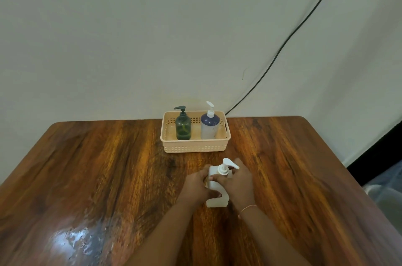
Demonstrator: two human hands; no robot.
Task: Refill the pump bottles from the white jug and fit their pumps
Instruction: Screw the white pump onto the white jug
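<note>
**Both hands on the jug, mid-table**

The white jug (212, 183) stands upright near the middle of the table (108, 168), on the near side of the basket (195, 146) and apart from it. A white pump (226, 167) sits on its neck, spout pointing toward the right edge. The left hand (195, 187) is clamped on the jug's left side, fingers curled round the body. The right hand (239, 183) wraps the right side, its fingers curled up by the pump's collar; whether they grip the collar or the jug's shoulder is unclear. A thin bracelet (247, 209) circles the right wrist.

The basket rests at the middle of the far edge. In it stand a green bottle (183, 127) on the left and a blue bottle (209, 126) on the right, both upright with pumps fitted. A dark cable (282, 48) runs down the wall behind the far edge.
</note>
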